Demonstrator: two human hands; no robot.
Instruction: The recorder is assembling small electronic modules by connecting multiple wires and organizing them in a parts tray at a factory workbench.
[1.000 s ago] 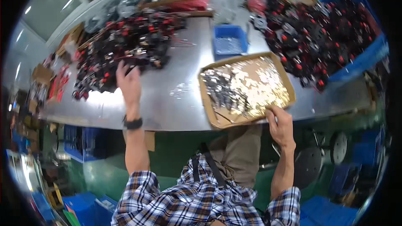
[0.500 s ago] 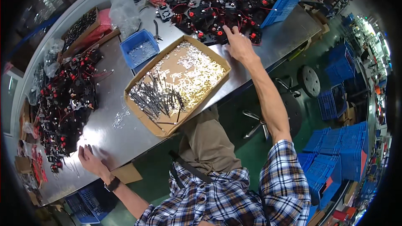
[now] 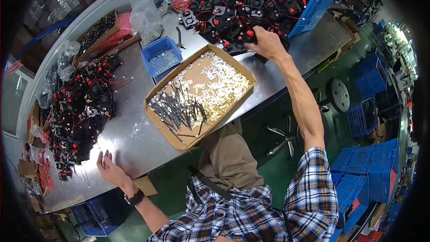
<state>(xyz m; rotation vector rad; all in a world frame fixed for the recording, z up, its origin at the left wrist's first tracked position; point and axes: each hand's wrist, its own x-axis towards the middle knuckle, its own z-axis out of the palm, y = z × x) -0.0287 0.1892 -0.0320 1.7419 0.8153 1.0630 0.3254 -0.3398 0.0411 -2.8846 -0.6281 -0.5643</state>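
My right hand reaches to the near edge of a large heap of black fan assemblies with red round parts and thin wires. Its fingers and thumb are closed on one black fan assembly, mostly covered by the hand. At the table's near left, my left hand is open and holds nothing. Its fingers are apart, close to a second heap of such assemblies. Between the hands sits a shallow cardboard tray with black rods and many small silver and gold-coloured metal pieces.
A blue bin of small clear or silvery pieces stands behind the tray, beside black-handled pliers. Loose bits lie on the metal table. An upright blue panel borders the far heap. Blue crates and a stool are at right.
My right hand has gone from reaching with extended fingers to closing on an assembly at the heap's edge. The left hand stays open near the table edge. The whole view has shifted slightly.
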